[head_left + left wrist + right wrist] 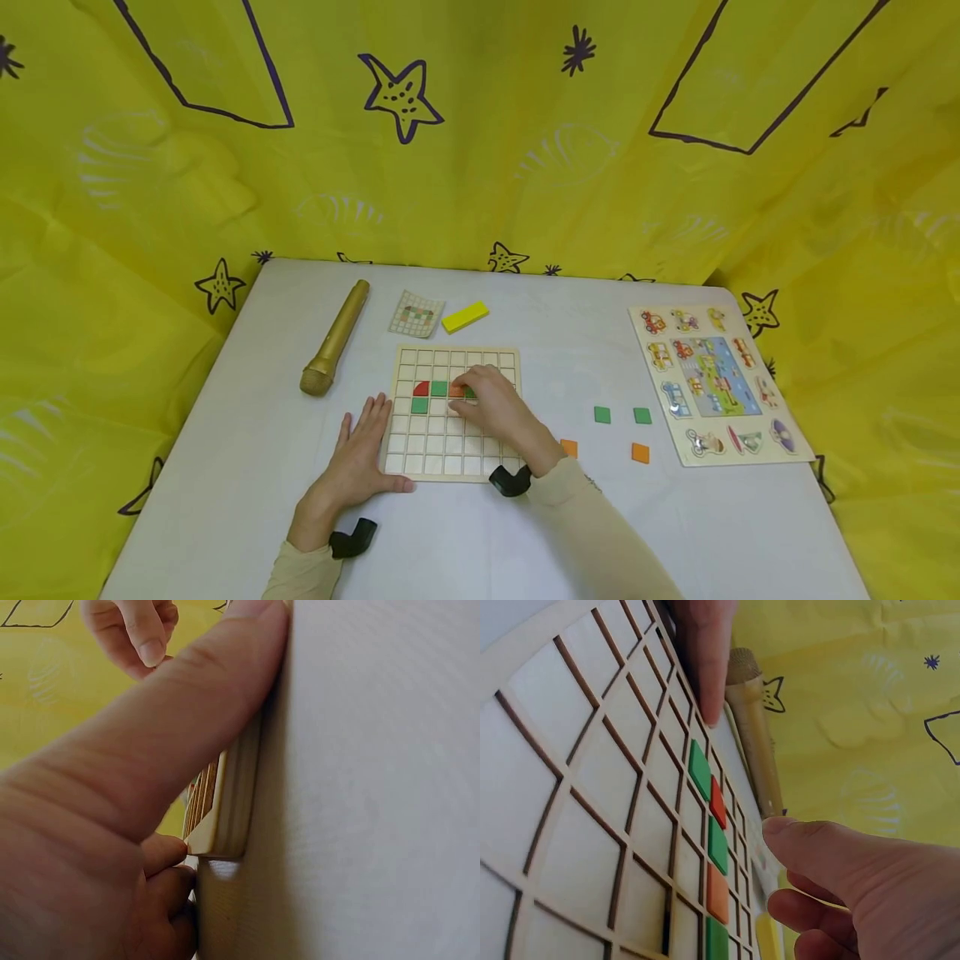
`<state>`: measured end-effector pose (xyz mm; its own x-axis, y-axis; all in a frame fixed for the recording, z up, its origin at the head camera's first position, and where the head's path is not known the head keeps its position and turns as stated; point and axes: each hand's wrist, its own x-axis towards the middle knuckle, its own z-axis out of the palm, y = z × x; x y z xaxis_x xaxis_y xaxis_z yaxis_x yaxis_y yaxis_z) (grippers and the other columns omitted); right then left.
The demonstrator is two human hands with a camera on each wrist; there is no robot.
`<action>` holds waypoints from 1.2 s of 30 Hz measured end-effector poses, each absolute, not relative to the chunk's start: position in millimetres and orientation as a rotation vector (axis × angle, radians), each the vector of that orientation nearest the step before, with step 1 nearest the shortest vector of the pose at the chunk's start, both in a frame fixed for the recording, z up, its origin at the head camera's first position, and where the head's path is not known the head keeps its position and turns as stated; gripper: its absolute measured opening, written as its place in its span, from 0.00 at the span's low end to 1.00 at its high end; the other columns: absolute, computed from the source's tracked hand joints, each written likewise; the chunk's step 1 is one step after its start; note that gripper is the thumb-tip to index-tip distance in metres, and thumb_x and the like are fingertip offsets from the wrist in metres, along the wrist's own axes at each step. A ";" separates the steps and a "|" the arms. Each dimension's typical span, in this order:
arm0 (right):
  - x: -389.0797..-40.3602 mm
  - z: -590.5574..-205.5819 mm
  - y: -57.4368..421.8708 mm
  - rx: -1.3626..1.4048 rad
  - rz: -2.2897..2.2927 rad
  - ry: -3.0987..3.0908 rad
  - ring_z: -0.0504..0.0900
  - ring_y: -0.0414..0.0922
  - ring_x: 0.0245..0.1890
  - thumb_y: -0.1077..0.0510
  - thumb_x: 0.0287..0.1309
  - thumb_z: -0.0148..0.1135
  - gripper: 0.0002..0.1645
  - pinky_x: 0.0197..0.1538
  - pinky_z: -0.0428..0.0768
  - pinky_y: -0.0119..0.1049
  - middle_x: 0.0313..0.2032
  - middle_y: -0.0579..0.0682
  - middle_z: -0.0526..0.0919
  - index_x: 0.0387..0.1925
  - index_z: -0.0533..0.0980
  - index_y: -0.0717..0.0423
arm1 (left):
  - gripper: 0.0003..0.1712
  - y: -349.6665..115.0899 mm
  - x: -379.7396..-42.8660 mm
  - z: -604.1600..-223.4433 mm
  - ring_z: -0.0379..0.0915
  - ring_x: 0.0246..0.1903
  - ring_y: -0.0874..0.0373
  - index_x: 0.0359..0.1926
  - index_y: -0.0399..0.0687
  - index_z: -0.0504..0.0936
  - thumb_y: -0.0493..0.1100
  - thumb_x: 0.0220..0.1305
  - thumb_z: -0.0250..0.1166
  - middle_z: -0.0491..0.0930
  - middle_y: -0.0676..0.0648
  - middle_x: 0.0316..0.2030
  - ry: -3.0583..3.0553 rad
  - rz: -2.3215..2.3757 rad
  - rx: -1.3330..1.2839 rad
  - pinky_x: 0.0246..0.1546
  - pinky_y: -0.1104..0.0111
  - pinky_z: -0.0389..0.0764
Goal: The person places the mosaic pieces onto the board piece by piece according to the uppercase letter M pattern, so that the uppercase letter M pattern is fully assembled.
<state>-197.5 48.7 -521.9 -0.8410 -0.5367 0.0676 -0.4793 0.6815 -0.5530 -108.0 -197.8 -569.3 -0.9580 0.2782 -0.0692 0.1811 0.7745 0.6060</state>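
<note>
Right sleeve point(607, 525) and right hand point(498, 408) partly hide tiles point(570, 448)

I saw the left hand point(356, 467) with straight fingers pointing far and its thumb sticking out right. The right hand point(498, 408) pointed far and left, its fingers bent.

A table point(202, 450) with a plain white top is enclosed by bright yellow fabric point(480, 175), hung beyond its far edge and along both sides. The fabric is marked with dark-outlined starfish point(405, 98), large angular outlines point(699, 142) and faint white shapes point(570, 154), perhaps fish bones, too pale to be told surely. The table is lit softly and evenly.
</note>
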 end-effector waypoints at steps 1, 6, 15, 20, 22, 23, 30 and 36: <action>-197.3 -521.2 51.6 -0.840 -0.882 2.793 0.74 0.45 0.43 0.52 0.58 0.70 0.18 0.49 0.74 0.40 0.41 0.47 0.82 0.46 0.82 0.58 | 0.79 -197.8 -108.1 -569.4 0.31 0.73 0.41 0.74 0.30 0.46 0.64 0.31 0.81 0.42 0.35 0.75 2.813 0.935 0.367 0.67 0.43 0.29; -196.7 -518.7 63.8 -0.838 -0.936 2.807 0.74 0.45 0.41 0.54 0.57 0.71 0.18 0.45 0.75 0.40 0.40 0.50 0.82 0.45 0.82 0.60 | 0.80 -197.2 -108.8 -569.3 0.31 0.73 0.41 0.74 0.30 0.46 0.64 0.30 0.82 0.42 0.35 0.75 2.805 0.938 0.365 0.67 0.43 0.29; -194.0 -516.7 80.7 -0.813 -0.929 2.828 0.72 0.44 0.39 0.54 0.57 0.71 0.16 0.41 0.75 0.38 0.39 0.49 0.82 0.45 0.82 0.59 | 0.80 -197.8 -108.9 -569.8 0.31 0.74 0.41 0.74 0.30 0.45 0.64 0.30 0.82 0.41 0.36 0.75 2.797 0.930 0.364 0.67 0.43 0.29; -193.7 -517.5 90.1 -0.768 -0.932 2.832 0.73 0.45 0.40 0.55 0.57 0.71 0.15 0.42 0.75 0.38 0.38 0.48 0.82 0.43 0.83 0.59 | 0.80 -198.6 -108.4 -569.2 0.31 0.74 0.41 0.74 0.30 0.45 0.64 0.30 0.82 0.41 0.35 0.75 2.803 0.935 0.357 0.67 0.43 0.29; -193.4 -517.7 94.7 -0.729 -0.927 2.837 0.73 0.45 0.41 0.55 0.57 0.71 0.15 0.43 0.75 0.39 0.39 0.48 0.82 0.43 0.83 0.58 | 0.80 -198.6 -108.5 -569.0 0.31 0.73 0.41 0.74 0.30 0.46 0.64 0.30 0.82 0.41 0.35 0.75 2.805 0.930 0.362 0.67 0.43 0.29; -193.4 -517.9 97.4 -0.708 -0.919 2.840 0.73 0.45 0.41 0.54 0.57 0.71 0.15 0.44 0.75 0.39 0.39 0.48 0.82 0.44 0.83 0.58 | 0.80 -198.6 -108.6 -569.0 0.31 0.73 0.41 0.74 0.30 0.46 0.64 0.30 0.82 0.41 0.35 0.75 2.805 0.930 0.365 0.67 0.43 0.29; -192.3 -516.6 122.3 -0.602 -0.915 2.868 0.74 0.47 0.43 0.55 0.56 0.72 0.18 0.45 0.76 0.41 0.38 0.48 0.82 0.46 0.82 0.59 | 0.80 -198.2 -109.1 -569.5 0.30 0.74 0.42 0.74 0.30 0.46 0.65 0.30 0.81 0.41 0.36 0.75 2.799 0.928 0.362 0.67 0.43 0.29; -193.4 -514.5 147.5 -0.565 -0.876 2.894 0.75 0.50 0.44 0.56 0.55 0.72 0.18 0.46 0.76 0.44 0.38 0.50 0.82 0.46 0.82 0.61 | 0.80 -197.9 -109.4 -570.1 0.30 0.74 0.42 0.74 0.31 0.45 0.66 0.30 0.81 0.41 0.36 0.75 2.796 0.930 0.355 0.67 0.43 0.29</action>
<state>-193.4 147.5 -514.5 -0.9304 -0.3640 0.0430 -0.3266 0.7704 -0.5476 -109.4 -197.9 -570.1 -0.9566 0.2777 -0.0884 0.1695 0.7768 0.6065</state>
